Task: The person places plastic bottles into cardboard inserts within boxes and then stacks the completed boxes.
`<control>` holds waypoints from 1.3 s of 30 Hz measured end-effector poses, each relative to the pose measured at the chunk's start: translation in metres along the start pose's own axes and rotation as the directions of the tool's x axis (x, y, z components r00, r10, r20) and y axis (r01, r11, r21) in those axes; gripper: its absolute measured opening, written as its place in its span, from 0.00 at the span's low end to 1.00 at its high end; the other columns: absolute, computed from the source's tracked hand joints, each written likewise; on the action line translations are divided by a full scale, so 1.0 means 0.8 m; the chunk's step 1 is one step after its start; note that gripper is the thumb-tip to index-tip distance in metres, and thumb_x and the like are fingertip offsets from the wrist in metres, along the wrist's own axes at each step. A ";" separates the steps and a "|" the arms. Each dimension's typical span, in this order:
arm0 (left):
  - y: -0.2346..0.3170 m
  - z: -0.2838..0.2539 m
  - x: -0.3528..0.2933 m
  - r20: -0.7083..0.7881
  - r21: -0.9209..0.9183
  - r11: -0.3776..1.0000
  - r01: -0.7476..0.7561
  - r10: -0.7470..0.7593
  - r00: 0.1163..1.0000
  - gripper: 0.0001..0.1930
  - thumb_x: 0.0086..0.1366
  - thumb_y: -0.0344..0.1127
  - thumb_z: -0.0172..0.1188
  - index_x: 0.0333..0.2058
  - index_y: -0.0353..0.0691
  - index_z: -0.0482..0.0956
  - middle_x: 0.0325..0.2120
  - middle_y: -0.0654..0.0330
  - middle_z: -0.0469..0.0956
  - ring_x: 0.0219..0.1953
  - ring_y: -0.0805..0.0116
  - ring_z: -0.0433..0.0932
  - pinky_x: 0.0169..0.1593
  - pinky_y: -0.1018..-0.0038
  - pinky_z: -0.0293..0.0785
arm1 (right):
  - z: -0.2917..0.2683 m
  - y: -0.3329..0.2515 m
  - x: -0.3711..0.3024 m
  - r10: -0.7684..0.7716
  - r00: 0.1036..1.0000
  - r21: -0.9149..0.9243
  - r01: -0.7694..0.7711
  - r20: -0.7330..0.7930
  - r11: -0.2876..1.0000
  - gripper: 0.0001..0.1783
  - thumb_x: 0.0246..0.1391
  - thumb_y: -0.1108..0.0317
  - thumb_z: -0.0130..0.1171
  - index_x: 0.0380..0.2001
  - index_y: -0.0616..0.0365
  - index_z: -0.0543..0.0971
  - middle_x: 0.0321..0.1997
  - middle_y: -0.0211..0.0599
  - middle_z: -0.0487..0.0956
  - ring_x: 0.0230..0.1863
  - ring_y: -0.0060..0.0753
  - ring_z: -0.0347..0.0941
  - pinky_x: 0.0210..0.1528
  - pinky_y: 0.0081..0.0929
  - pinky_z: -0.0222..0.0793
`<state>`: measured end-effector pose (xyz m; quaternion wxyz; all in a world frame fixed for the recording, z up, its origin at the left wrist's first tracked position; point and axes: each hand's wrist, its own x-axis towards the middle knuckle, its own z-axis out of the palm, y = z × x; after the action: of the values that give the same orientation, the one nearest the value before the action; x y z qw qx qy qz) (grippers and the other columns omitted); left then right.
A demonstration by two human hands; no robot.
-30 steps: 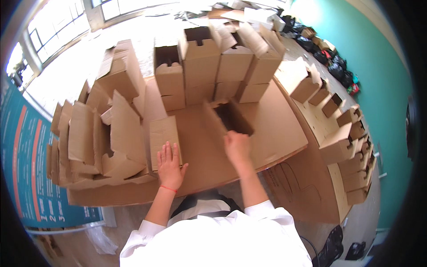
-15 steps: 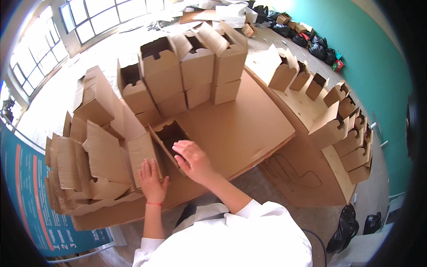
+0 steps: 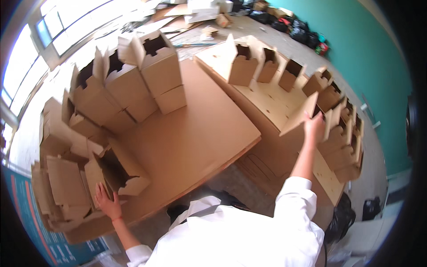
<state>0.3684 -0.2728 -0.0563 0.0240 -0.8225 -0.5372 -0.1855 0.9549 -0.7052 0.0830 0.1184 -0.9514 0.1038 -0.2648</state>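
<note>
My left hand (image 3: 108, 204) lies with fingers stretched against the near side of an open-topped cardboard box (image 3: 136, 185) on the left of the cardboard-covered surface (image 3: 200, 129). That box has its flap up and its dark inside showing. Out to the right, my right hand (image 3: 314, 128) is closed on the upper edge of another open cardboard box (image 3: 299, 116), which stands on a pale wooden board (image 3: 262, 100). The fingertips are partly hidden at this box's opening.
Tall stacked cardboard boxes (image 3: 162, 71) stand along the far left side. More folded boxes (image 3: 66, 182) crowd the left edge. Several small open boxes (image 3: 344, 149) line the right board. Black bags (image 3: 300, 33) lie by the teal wall (image 3: 342, 31).
My right hand has left the box on the left and reached across to one on the right board. The left box now stands wider open, my left hand at its side. The view has turned right.
</note>
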 end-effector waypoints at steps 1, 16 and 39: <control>0.009 0.003 0.008 0.001 -0.007 1.000 0.000 0.000 1.000 0.35 0.56 0.39 0.61 0.63 0.46 0.62 0.64 0.60 0.60 0.65 0.61 0.58 0.68 0.59 0.48 | 0.020 0.041 0.029 -0.028 0.993 0.023 0.025 0.114 0.999 0.24 0.49 0.52 0.60 0.39 0.62 0.77 0.38 0.55 0.78 0.42 0.59 0.74 0.44 0.49 0.69; 0.010 0.004 0.008 -0.005 0.039 0.998 0.046 -0.046 0.999 0.33 0.58 0.43 0.60 0.63 0.48 0.63 0.63 0.61 0.62 0.65 0.64 0.60 0.67 0.61 0.49 | -0.027 -0.029 -0.053 -0.262 0.933 0.474 0.351 -0.245 0.807 0.15 0.60 0.65 0.51 0.23 0.65 0.71 0.21 0.46 0.74 0.23 0.49 0.69 0.27 0.43 0.61; 0.120 -0.087 -0.029 -0.417 -0.469 0.862 -0.192 -0.024 0.909 0.22 0.64 0.30 0.52 0.57 0.35 0.66 0.60 0.49 0.63 0.61 0.53 0.62 0.63 0.60 0.56 | -0.086 -0.245 -0.372 -0.972 0.231 0.690 0.710 -0.039 0.141 0.16 0.48 0.55 0.63 0.22 0.56 0.76 0.25 0.37 0.75 0.31 0.40 0.73 0.36 0.34 0.68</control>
<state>0.4266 -0.3506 0.0161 -0.0699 -0.7662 -0.4162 -0.4847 0.6953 -0.4529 0.0524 0.2425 -0.7703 -0.5835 -0.0864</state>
